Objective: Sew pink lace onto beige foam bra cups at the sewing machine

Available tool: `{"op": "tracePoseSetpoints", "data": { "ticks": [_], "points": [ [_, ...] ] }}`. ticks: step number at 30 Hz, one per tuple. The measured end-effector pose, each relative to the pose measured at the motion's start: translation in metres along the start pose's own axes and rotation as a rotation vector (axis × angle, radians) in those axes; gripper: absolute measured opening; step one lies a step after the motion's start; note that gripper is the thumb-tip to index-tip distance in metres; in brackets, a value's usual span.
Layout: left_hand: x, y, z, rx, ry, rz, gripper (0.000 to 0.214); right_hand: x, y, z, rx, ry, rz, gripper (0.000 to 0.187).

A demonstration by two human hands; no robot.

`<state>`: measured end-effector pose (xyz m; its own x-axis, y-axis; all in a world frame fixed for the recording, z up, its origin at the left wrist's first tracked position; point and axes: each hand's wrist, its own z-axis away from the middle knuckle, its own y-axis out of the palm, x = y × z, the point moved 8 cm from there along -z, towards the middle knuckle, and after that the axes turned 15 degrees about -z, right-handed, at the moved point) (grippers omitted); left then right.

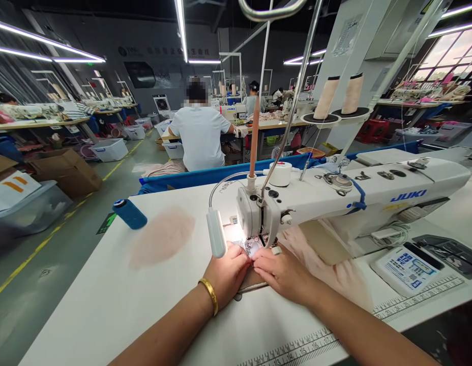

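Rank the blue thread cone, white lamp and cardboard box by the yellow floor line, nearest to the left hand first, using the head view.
From the left hand:
1. White lamp, just beyond it.
2. Blue thread cone, left on the table.
3. Cardboard box, farther left, past the cone.

The roomiest way in is on the left: a broad stretch of white tabletop [125, 300] lies open beside the left forearm [163, 325], with just a blue thread cone [129, 214] near the far corner and a flat pinkish patch [167, 236]. Near the needle it gets tight. A slim lamp [216, 234] hangs just beside the left hand [228, 269], the machine head [249, 213] walls off the far side, and both hands crowd the near one. Right of the right hand [287, 274], rumpled pink fabric [331, 267] lies below the machine's long arm [320, 190]; a narrow lane over the ruler strip [396, 306] separates forearm from plastic box [409, 269]
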<state>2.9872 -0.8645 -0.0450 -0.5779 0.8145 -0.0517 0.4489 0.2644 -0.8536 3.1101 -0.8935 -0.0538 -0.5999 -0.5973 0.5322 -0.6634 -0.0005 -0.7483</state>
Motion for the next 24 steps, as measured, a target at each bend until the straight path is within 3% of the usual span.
{"op": "tracePoseSetpoints", "data": {
  "ticks": [4, 10, 19, 24],
  "points": [
    [-0.012, -0.012, 0.005, -0.014, 0.061, -0.028, 0.026, 0.003, 0.000, 0.002, 0.093, -0.016, 0.060, 0.019],
    [-0.016, -0.017, 0.009, -0.015, 0.077, -0.047, 0.026, 0.003, -0.001, 0.002, 0.106, -0.009, 0.078, 0.020],
    [-0.004, -0.007, 0.002, 0.038, 0.051, -0.120, 0.029, -0.002, -0.006, -0.003, 0.003, 0.031, 0.161, 0.019],
    [0.011, 0.002, 0.003, 0.086, -0.053, -0.018, 0.024, -0.011, -0.007, -0.003, -0.084, 0.077, 0.181, 0.026]
  ]
}}
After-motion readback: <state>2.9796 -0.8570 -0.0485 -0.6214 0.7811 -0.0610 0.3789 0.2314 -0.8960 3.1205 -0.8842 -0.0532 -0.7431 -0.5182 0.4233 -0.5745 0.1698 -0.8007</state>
